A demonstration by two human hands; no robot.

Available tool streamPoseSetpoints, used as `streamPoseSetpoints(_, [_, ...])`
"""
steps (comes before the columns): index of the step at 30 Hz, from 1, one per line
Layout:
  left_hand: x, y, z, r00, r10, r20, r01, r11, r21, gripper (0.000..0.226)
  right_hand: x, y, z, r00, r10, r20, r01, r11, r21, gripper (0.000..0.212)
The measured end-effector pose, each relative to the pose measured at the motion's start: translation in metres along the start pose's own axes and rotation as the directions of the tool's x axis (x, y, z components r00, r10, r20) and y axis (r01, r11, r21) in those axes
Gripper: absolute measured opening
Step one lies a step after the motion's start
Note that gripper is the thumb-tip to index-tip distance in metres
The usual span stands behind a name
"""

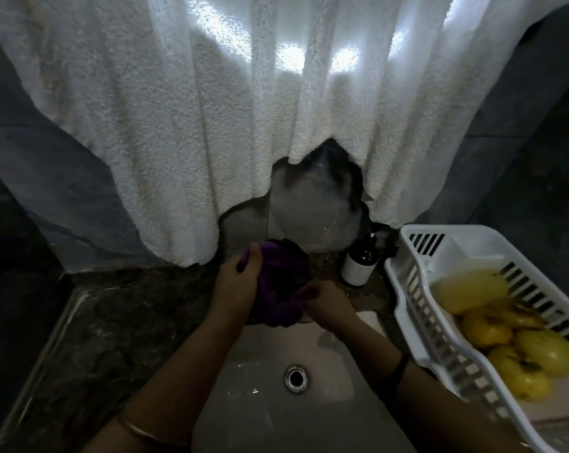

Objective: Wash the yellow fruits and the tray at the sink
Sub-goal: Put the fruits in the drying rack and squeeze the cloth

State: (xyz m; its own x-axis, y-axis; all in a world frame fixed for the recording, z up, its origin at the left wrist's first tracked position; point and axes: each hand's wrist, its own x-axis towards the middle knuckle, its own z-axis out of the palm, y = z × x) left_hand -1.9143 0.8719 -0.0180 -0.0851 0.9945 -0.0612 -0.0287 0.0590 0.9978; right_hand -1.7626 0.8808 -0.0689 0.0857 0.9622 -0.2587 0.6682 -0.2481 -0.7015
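Note:
Both my hands are up at the back rim of the white sink (276,403), on a purple cloth (278,289) bunched over something dark that stays hidden. My left hand (240,282) grips the cloth's left side and top. My right hand (325,302) pinches its lower right corner. To the right, a white slotted plastic tray (410,299) stands on the counter and holds several yellow fruits (492,325), some with brown marks. The sink's drain (296,378) is open and the basin looks wet.
A large white towel (244,125) hangs over the wall behind the sink. A dark bottle with a white label (358,263) stands between the cloth and the tray. Dark marble counter (96,322) runs to the left.

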Motion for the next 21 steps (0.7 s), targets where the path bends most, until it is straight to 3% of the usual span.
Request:
streamPoseSetpoints(1, [-0.001, 0.006, 0.002, 1.0, -0.012, 0.011, 0.012, 0.999, -0.034, 0.025, -0.001, -0.002, -0.004, 0.997, -0.025, -0.07, 0.028, 0.999, 0.039, 0.017])
streamPoseSetpoints(3, [-0.002, 0.012, 0.002, 0.999, -0.017, 0.027, 0.018, 0.998, -0.062, 0.026, -0.003, -0.014, -0.014, 0.995, -0.026, -0.093, 0.06, 0.918, 0.391, 0.021])
streamPoseSetpoints(5, [-0.003, 0.015, 0.003, 0.999, -0.04, 0.026, 0.042, 0.993, -0.107, 0.027, -0.004, -0.027, -0.021, 0.983, -0.116, 0.146, -0.004, 0.771, 0.637, 0.034])
streamPoseSetpoints(8, [-0.003, 0.015, 0.005, 0.995, -0.076, 0.072, 0.088, 0.98, -0.181, 0.039, -0.016, -0.041, -0.027, 0.903, -0.267, 0.337, -0.018, 0.76, 0.65, 0.043])
streamPoseSetpoints(12, [-0.002, 0.016, 0.008, 0.993, -0.039, 0.112, 0.047, 0.996, -0.072, 0.041, -0.015, -0.035, -0.034, 0.923, -0.36, 0.136, 0.198, 0.748, 0.634, 0.013])
streamPoseSetpoints(21, [-0.017, 0.024, 0.017, 0.992, 0.008, 0.123, -0.027, 0.987, 0.16, 0.027, -0.016, -0.04, -0.067, 0.915, -0.35, -0.201, 0.395, 0.674, 0.624, 0.023])
